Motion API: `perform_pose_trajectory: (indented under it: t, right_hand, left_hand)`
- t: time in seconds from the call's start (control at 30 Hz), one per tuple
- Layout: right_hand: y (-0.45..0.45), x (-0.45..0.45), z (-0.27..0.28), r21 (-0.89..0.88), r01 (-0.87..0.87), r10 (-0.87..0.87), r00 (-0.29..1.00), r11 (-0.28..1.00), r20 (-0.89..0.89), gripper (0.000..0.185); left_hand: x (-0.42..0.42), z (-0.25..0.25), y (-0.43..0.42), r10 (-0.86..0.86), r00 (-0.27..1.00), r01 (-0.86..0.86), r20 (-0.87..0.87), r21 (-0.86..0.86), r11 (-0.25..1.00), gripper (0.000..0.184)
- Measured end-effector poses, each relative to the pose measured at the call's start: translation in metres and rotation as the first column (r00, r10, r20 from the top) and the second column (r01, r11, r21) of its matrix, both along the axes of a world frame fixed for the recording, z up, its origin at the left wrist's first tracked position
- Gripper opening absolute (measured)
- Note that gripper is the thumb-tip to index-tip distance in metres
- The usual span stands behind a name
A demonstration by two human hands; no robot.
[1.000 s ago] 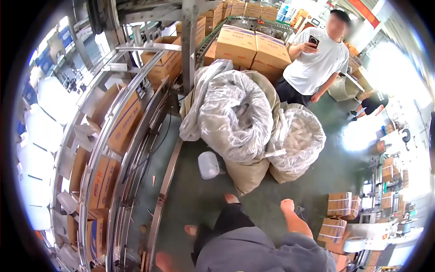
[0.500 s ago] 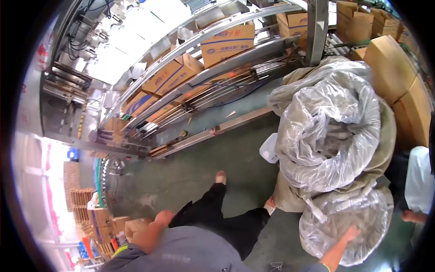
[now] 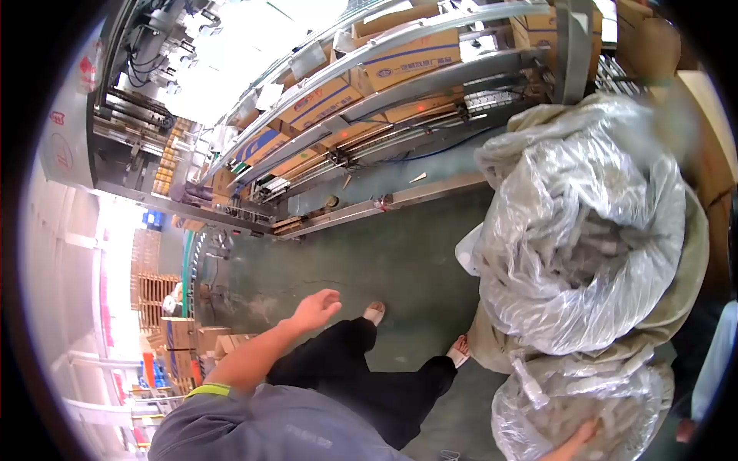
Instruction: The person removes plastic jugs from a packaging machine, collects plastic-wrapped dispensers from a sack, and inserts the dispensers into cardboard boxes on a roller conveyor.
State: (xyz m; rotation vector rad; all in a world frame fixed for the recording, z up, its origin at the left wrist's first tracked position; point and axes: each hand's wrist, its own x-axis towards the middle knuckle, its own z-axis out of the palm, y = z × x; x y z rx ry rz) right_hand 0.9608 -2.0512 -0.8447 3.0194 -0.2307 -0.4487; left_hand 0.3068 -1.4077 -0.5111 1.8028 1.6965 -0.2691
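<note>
My left hand is raised over the green floor, its fingers apart and slightly bent, with nothing in it. At the lower right, my right hand reaches into a smaller sack lined with clear plastic. Pale, bottle-like plastic pieces lie around that hand; its fingers are too small and unclear to read. Just beyond stands a larger beige sack, its crumpled clear liner folded over the rim, with similar pieces inside. A translucent container is partly hidden beside it.
A metal-railed conveyor carrying printed cartons curves across the top. Stacked cartons stand at the lower left. Part of another person in light clothing shows at the right edge, beside the sacks. My feet are on the floor.
The view has swung round, bringing the sacks to the right. My right hand has gone from my side into the smaller sack. My left hand has risen and moved forward.
</note>
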Motion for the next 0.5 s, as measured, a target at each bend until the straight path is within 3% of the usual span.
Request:
perform_pose_trajectory:
  t: [0.07, 0.1, 0.17, 0.2, 0.27, 0.3, 0.33, 0.37, 0.43, 0.5]
  right_hand:
    - [0.047, -0.033, 0.076, -0.020, -0.003, 0.010, 0.942, 1.000, 0.334, 0.065]
    - [0.098, -0.054, 0.132, 0.026, -0.073, 0.047, 0.843, 0.997, 0.536, 0.062]
    - [0.239, -0.106, 0.242, 0.138, -0.378, 0.127, 0.596, 0.916, 0.793, 0.055]
    - [0.318, -0.130, 0.284, 0.196, -0.568, 0.161, 0.517, 0.799, 0.841, 0.052]
    - [0.497, -0.181, 0.338, 0.432, -0.835, 0.315, 0.534, 0.340, 0.785, 0.046]
    - [0.584, -0.195, 0.345, 0.763, -0.629, 0.393, 0.671, -0.148, 0.629, 0.044]
    - [0.662, -0.220, 0.333, 0.876, -0.452, 0.450, 0.756, -0.167, 0.475, 0.045]
    - [0.734, -0.226, 0.334, 0.915, -0.387, 0.582, 0.719, -0.118, 0.379, 0.043]
    - [0.863, -0.219, 0.302, 0.986, -0.165, 0.634, 0.758, -0.038, 0.151, 0.043]
    - [0.985, -0.184, 0.247, 0.981, -0.166, 0.604, 0.773, -0.104, 0.194, 0.044]
  left_hand:
    - [0.008, -0.003, 0.011, 0.027, 0.997, -0.024, 0.075, -0.047, 0.999, 0.044]
    - [0.012, -0.009, 0.025, 0.047, 0.993, -0.043, 0.104, -0.047, 0.998, 0.044]
    - [0.017, -0.023, 0.063, 0.086, 0.977, -0.096, 0.194, 0.046, 0.994, 0.047]
    - [0.024, -0.029, 0.095, 0.134, 0.945, -0.151, 0.298, 0.036, 0.988, 0.049]
    - [0.044, -0.050, 0.176, 0.131, 0.868, -0.186, 0.478, 0.069, 0.980, 0.055]
    - [0.060, -0.063, 0.222, 0.075, 0.829, -0.173, 0.554, 0.127, 0.977, 0.058]
    - [0.080, -0.069, 0.270, 0.041, 0.817, -0.174, 0.576, 0.179, 0.968, 0.062]
    - [0.100, -0.075, 0.319, 0.009, 0.806, -0.179, 0.592, 0.228, 0.957, 0.066]
    - [0.141, -0.098, 0.418, -0.093, 0.804, -0.191, 0.587, 0.404, 0.895, 0.071]
    - [0.184, -0.109, 0.518, -0.130, 0.779, -0.268, 0.613, 0.514, 0.815, 0.074]
